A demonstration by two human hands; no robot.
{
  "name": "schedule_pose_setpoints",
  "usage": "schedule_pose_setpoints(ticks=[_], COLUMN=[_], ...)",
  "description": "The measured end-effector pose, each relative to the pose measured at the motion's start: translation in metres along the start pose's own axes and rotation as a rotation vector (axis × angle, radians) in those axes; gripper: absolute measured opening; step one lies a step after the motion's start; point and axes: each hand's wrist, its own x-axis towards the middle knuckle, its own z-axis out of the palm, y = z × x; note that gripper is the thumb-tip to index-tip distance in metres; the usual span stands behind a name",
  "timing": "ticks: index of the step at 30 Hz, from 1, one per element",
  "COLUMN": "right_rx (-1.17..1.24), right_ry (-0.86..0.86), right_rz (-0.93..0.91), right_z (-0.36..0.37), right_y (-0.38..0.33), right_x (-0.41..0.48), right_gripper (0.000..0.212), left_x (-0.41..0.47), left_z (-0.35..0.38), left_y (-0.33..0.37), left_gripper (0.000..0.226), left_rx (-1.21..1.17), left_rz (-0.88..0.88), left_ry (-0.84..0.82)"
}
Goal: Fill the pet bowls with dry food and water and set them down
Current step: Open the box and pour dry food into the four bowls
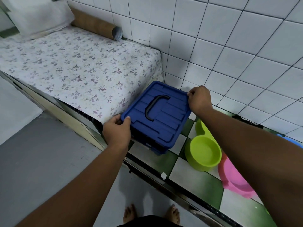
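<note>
I pinch the blue lid's [164,115] opposite corners, left fingers [127,119] near, right fingers [191,93] far; lift evenly, it may be clipped

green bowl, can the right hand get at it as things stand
Probably yes: the green bowl sits uncovered on the floor near the right hand, though that hand grips the blue lid.

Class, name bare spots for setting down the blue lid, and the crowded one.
Free: the floral top between pillow, tube and lid; grey floor at left. Crowded: checkered tiles by green bowl and pink bowl.
</note>
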Motion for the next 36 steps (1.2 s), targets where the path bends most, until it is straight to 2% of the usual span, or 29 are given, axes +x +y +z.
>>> schedule_pose_setpoints(ticks=[3, 8, 13, 20, 25, 29, 32, 36], right_rx=[0.002, 0.106, 0.163, 0.236, 0.284, 0.330, 0.349, 0.355], right_ry=[0.052, 0.121, 0.128, -0.009, -0.074, -0.113, -0.141, -0.196], right_rz=[-0.029, -0.047, -0.056, -0.118, -0.119, -0.101, -0.098, -0.093], right_z=[-0.006, -0.018, -0.021, 0.016, 0.040, 0.057, 0.067, 0.076], right_y=[0.001, -0.016, -0.070, -0.148, -0.184, -0.206, -0.219, -0.232], right_x=[-0.002, 0.003, 0.021, 0.044, 0.052, 0.059, 0.063, 0.062], right_gripper=[0.024, 0.022, 0.022, 0.026, 0.029, 0.032, 0.034, 0.041], left_x=[0.000, 0.011, 0.051, 0.124, 0.155, 0.179, 0.189, 0.191], left_z=[0.002, -0.006, -0.023, -0.064, -0.086, -0.102, -0.109, -0.117], left_y=[0.009, 0.029, 0.053, 0.061, 0.063, 0.066, 0.071, 0.075], left_gripper=[0.022, 0.027, 0.035, 0.029, 0.044, 0.035, 0.009, 0.033], left_rx=[-0.094, -0.156, -0.156, -0.119, -0.027, 0.027, 0.079, 0.169], left_rz=[-0.013, 0.032, 0.084, 0.076, 0.096, 0.136, 0.139, 0.158], left_ry=[0.003, 0.022, 0.118, 0.146, 0.208, 0.223, 0.205, 0.076])
